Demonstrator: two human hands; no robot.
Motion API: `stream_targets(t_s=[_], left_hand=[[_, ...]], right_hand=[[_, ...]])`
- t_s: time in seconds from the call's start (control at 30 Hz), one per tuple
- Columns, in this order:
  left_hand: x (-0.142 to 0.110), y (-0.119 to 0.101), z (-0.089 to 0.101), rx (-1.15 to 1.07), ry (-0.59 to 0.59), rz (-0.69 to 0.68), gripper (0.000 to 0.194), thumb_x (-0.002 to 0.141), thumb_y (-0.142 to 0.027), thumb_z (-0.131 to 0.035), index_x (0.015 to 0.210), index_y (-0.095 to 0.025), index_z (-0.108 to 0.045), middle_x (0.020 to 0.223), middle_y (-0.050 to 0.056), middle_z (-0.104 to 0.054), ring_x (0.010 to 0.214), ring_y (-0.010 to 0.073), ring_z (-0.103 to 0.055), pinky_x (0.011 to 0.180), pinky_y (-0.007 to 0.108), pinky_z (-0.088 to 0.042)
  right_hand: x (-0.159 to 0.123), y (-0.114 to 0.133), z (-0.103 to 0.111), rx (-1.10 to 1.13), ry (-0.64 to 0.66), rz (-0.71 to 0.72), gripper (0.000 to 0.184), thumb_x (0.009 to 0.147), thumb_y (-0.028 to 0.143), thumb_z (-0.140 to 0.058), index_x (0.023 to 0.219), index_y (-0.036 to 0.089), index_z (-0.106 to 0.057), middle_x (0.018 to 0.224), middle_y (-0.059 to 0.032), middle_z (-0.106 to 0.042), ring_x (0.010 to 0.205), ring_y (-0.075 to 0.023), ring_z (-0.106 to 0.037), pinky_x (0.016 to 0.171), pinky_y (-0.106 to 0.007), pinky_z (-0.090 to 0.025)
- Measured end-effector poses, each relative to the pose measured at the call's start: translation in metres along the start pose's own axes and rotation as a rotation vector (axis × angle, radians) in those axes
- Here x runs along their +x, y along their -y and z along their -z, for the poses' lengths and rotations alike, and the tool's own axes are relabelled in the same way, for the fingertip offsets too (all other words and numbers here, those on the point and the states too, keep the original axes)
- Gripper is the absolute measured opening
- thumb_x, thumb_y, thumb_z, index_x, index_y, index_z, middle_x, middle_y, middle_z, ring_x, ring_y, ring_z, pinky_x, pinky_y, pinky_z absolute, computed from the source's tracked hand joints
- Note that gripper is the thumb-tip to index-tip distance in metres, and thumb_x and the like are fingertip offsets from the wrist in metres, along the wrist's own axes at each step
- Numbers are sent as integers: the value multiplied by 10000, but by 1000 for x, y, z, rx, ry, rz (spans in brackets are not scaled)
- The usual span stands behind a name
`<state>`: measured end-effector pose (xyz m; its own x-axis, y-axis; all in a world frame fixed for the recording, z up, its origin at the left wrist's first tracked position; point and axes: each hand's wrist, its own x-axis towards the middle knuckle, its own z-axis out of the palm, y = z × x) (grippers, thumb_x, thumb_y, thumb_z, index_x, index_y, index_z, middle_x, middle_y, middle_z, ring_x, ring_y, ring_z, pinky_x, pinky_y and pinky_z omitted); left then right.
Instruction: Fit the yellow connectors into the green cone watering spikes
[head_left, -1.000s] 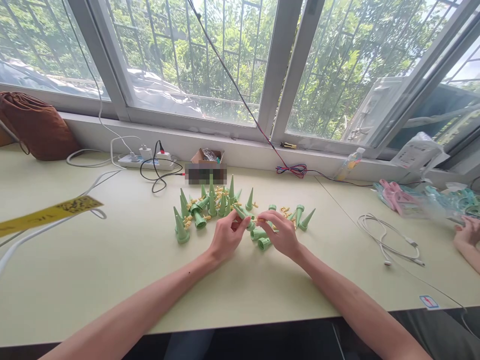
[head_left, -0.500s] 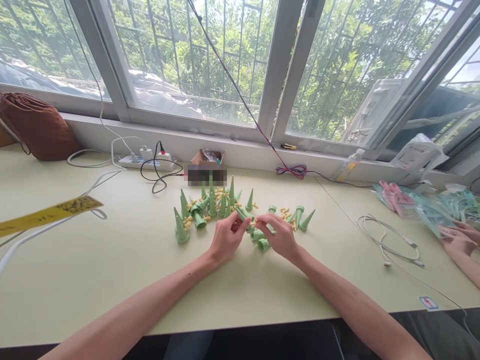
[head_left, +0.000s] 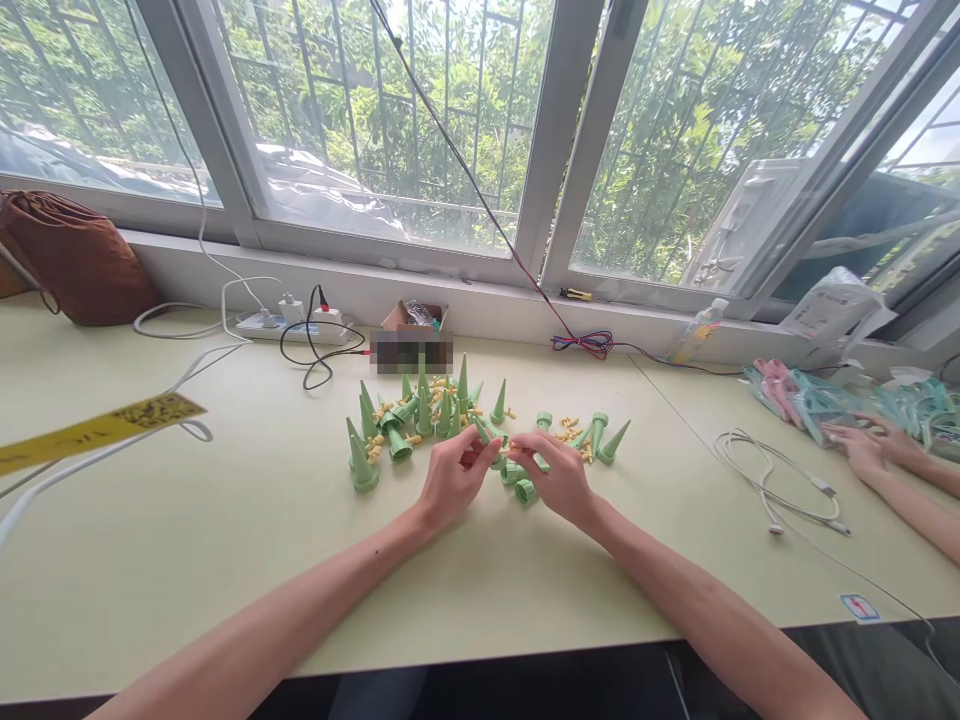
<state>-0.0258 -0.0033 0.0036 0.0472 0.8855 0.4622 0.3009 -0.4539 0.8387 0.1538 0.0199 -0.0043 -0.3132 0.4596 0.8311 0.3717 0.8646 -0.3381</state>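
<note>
My left hand (head_left: 454, 478) is closed around a green plastic watering spike (head_left: 481, 431), its tip leaning up and to the left. Opposite it, the thumb and fingertips of my right hand (head_left: 556, 474) pinch a small yellow valve (head_left: 513, 446) at the spike's wide end. Fingers hide much of where the two parts meet. Just under my right hand lie green ribbed pieces, one being a hollow cap (head_left: 525, 491). Behind my left hand stand several green spikes (head_left: 364, 468), some with yellow valves on them. Loose yellow valves (head_left: 571, 424) lie beyond my right hand.
An open cardboard box (head_left: 416, 316) and a power strip (head_left: 274, 328) sit by the window. At right are a coiled white cable (head_left: 750, 470), a bottle (head_left: 697, 330), and another person's hands (head_left: 862, 445) at bagged pink and teal items (head_left: 802, 400). A brown bag (head_left: 75, 260) stands far left.
My hands stay almost in place, with the spike and the valve still held together. At right, the other person's hands have moved left onto the bagged items.
</note>
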Motion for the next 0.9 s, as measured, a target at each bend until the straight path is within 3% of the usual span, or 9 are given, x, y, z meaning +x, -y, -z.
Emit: stream_targets(t_s=[0.37,0.63,0.9], left_hand=[[-1,8,0,72,15,-86,338,925,-430,-543,713,-167,-526,577,-47,-454,463,62,-345,444,194,-290],[-2,10,0,115,21,-138,333,930,-412,-541,703,-170,-529,549,-66,-372,465,61,-283,451,198,-254],[-3,10,0,149,59,-159,311,942,-411,-523,752,-171,-576,584,-50,-400,486,73,-309,459,200,-292]], right_hand=[[-3,0,-1,-29,-13,-34,81,950,250,-601,1004,210,-647,810,-23,-713,623,-119,-634,589,-234,-534],[-3,1,-1,-34,3,-27,91,969,252,-564,968,202,-640,807,-24,-720,597,-106,-615,569,-220,-510],[-1,4,0,-25,33,-23,140,987,234,-514,939,195,-640,748,-18,-702,590,-109,-606,559,-213,-487]])
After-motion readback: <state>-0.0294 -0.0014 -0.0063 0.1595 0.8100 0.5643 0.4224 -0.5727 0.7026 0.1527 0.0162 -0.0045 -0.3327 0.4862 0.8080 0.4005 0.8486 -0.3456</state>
